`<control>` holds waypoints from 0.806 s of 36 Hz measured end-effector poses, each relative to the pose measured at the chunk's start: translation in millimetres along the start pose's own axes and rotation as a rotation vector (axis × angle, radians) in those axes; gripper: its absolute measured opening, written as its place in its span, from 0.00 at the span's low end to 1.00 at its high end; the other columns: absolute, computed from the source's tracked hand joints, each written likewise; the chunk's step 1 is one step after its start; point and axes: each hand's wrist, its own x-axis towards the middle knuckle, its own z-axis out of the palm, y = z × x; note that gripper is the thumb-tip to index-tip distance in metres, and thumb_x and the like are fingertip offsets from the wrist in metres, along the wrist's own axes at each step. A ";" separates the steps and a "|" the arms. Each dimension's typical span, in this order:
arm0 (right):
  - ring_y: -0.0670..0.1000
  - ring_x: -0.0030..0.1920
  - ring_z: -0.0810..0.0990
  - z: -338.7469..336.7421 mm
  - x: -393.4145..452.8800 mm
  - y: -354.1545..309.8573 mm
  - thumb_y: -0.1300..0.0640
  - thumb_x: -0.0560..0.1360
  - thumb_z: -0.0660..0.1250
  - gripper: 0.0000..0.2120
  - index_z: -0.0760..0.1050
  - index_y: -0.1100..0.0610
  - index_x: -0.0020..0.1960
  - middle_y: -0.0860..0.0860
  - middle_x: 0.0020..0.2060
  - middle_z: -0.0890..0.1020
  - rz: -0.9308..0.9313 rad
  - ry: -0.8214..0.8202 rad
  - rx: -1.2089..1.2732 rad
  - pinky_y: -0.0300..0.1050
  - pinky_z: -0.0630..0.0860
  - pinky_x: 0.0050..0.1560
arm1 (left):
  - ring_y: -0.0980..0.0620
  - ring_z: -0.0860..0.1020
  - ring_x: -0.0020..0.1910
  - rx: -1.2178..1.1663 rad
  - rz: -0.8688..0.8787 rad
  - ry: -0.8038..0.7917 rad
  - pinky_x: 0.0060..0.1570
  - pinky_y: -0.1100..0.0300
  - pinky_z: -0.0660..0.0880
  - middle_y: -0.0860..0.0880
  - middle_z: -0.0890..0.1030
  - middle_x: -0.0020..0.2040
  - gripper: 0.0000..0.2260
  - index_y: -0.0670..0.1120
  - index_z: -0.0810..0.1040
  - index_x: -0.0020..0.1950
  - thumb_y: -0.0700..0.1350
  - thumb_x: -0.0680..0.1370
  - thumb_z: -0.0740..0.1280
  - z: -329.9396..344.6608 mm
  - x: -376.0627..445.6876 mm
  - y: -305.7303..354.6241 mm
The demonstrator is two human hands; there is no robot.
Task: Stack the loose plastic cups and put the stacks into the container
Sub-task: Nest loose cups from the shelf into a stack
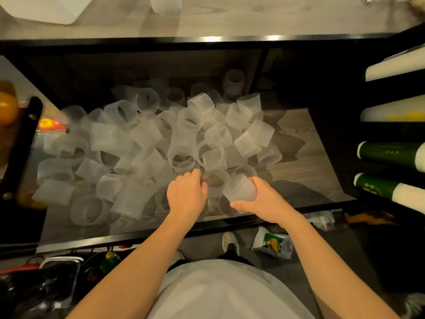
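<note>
Over the pile (149,143), right hand (264,199) grips cup (240,188); left hand (186,192) touches another

Pretty dim in here, just two glare spots on the black shelf edge (207,41) up top. Wood-grain shelf board (299,171) sits below it, gray floor (287,275) in front, and rolls (391,155) racked on the right.

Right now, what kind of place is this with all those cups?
Probably a drinks shop or café storeroom. Loose plastic cups are heaped on a low wooden shelf, and long sleeves of stacked paper cups lie on the racks at the right.
</note>
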 end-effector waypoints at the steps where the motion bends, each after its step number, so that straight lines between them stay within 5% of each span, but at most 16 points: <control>1: 0.41 0.56 0.74 0.7 -1.5 -1.3 0.38 0.65 0.79 0.34 0.65 0.43 0.65 0.42 0.60 0.72 0.000 0.009 0.002 0.41 0.74 0.48 | 0.45 0.77 0.38 -0.016 0.028 0.030 0.33 0.53 0.70 0.48 0.78 0.39 0.08 0.47 0.75 0.43 0.50 0.78 0.65 -1.3 -0.9 -0.2; 5: 0.40 0.54 0.74 3.4 -7.7 -8.6 0.39 0.66 0.79 0.33 0.65 0.43 0.63 0.43 0.60 0.72 -0.016 0.061 -0.015 0.39 0.73 0.45 | 0.47 0.74 0.38 -0.129 0.083 0.121 0.32 0.53 0.71 0.48 0.75 0.43 0.08 0.47 0.72 0.42 0.48 0.79 0.64 -9.8 -9.6 0.0; 9: 0.41 0.53 0.73 7.3 -13.7 -18.0 0.39 0.66 0.79 0.34 0.66 0.44 0.65 0.44 0.59 0.71 -0.031 0.087 -0.070 0.37 0.71 0.43 | 0.50 0.76 0.42 -0.377 0.100 0.022 0.35 0.53 0.71 0.49 0.74 0.64 0.11 0.49 0.65 0.42 0.49 0.82 0.60 -23.1 -19.4 9.0; 14: 0.43 0.52 0.76 14.3 -18.0 -29.7 0.39 0.64 0.78 0.37 0.68 0.47 0.67 0.45 0.58 0.72 -0.046 0.111 -0.139 0.45 0.78 0.48 | 0.53 0.72 0.46 -0.698 0.175 -0.056 0.49 0.52 0.74 0.53 0.69 0.51 0.07 0.50 0.66 0.47 0.49 0.81 0.63 -27.3 -26.2 9.0; 20: 0.47 0.52 0.75 20.7 -19.6 -36.7 0.39 0.66 0.78 0.41 0.63 0.47 0.73 0.48 0.62 0.68 -0.014 0.151 -0.222 0.41 0.74 0.41 | 0.64 0.69 0.53 -0.851 0.207 -0.188 0.51 0.67 0.68 0.60 0.67 0.52 0.11 0.55 0.67 0.57 0.47 0.79 0.68 -27.3 -30.9 -1.1; 29: 0.47 0.50 0.75 31.8 -13.2 -33.6 0.52 0.71 0.75 0.42 0.57 0.45 0.78 0.51 0.67 0.63 -0.070 0.158 -0.158 0.35 0.71 0.36 | 0.60 0.72 0.59 -0.781 0.352 -0.299 0.59 0.57 0.73 0.59 0.73 0.61 0.14 0.57 0.67 0.65 0.44 0.82 0.62 -31.2 -49.2 3.8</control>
